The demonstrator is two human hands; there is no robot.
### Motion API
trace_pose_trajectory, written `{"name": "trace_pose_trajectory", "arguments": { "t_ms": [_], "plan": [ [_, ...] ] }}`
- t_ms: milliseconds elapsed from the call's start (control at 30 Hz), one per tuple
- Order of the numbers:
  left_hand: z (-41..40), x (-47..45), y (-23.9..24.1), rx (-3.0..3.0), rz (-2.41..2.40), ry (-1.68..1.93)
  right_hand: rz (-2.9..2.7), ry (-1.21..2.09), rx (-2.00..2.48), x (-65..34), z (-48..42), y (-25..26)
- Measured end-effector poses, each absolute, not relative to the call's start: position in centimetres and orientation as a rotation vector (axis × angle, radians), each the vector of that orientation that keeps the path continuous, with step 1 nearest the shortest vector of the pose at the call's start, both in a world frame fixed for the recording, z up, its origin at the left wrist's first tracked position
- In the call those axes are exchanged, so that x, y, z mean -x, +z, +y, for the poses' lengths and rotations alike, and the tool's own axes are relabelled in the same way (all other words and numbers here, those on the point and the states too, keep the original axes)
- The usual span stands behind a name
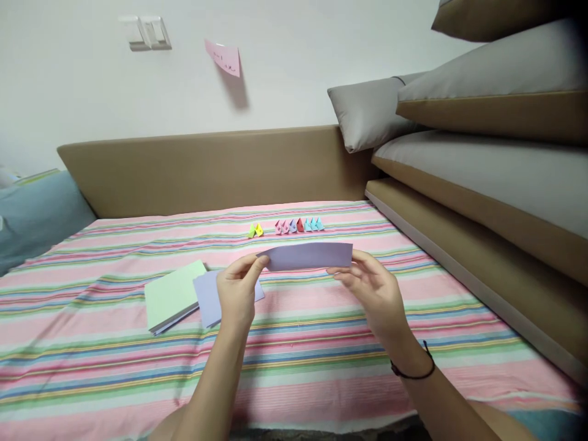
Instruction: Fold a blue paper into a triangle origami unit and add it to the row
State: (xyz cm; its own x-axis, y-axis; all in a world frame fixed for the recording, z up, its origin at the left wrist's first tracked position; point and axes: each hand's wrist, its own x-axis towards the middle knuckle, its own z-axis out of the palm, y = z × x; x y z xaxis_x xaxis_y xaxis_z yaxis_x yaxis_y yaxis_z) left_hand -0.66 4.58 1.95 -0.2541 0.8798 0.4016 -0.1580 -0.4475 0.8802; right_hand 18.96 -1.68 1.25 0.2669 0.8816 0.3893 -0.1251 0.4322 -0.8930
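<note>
A narrow strip of purple paper (310,255) is held up level in front of me, above the striped cloth. My left hand (239,282) pinches its left end between thumb and fingers. At the other end, my right hand (374,285) has its fingers behind the paper and its thumb low by the corner. Behind my left hand lies a sheet of lilac paper (209,300), partly hidden by the wrist. To its left is a stack of paper with a light green sheet (174,294) on top.
Small folded paper pieces stand in a row further back: yellow ones (255,230), pink ones (282,227), a red one (300,225) and light blue ones (314,224). Stacked grey and brown cushions (482,159) rise on the right. A blue pillow (41,208) lies at the left.
</note>
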Motion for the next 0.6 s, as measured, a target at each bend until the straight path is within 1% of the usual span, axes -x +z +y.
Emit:
{"name": "trace_pose_trajectory", "arguments": {
  "t_ms": [67, 133, 233, 300, 367, 433, 533, 600],
  "plan": [
    [4.4, 0.3, 1.9, -1.255, 0.938, 1.740, -1.120, 0.656, 0.978, -18.7, -2.0, 1.3],
    [4.0, -0.4, 1.9, -1.199, 0.901, 1.619, -1.167, 0.375, 1.001, -18.5, -2.3, 1.2],
    [3.0, -1.9, 2.1, -0.963, 0.812, 1.281, -1.319, -0.100, 0.924, -18.7, -2.7, 1.0],
    [2.2, -2.9, 2.2, -0.844, 0.721, 1.044, -1.423, -0.283, 0.894, -18.9, -2.9, 0.7],
    [1.5, -3.6, 2.5, -0.839, 0.645, 0.998, -1.499, -0.343, 0.895, -19.1, -3.2, 0.3],
    [1.0, -3.8, 2.8, -0.912, 0.645, 1.086, -1.549, -0.352, 0.900, -19.1, -3.3, -0.1],
    [0.8, -3.3, 3.1, -1.035, 0.682, 1.122, -1.624, -0.312, 0.910, -18.9, -3.5, -0.6],
    [1.0, -2.7, 3.2, -1.092, 0.699, 1.140, -1.612, -0.228, 0.948, -18.7, -3.6, -0.7]
  ]
}}
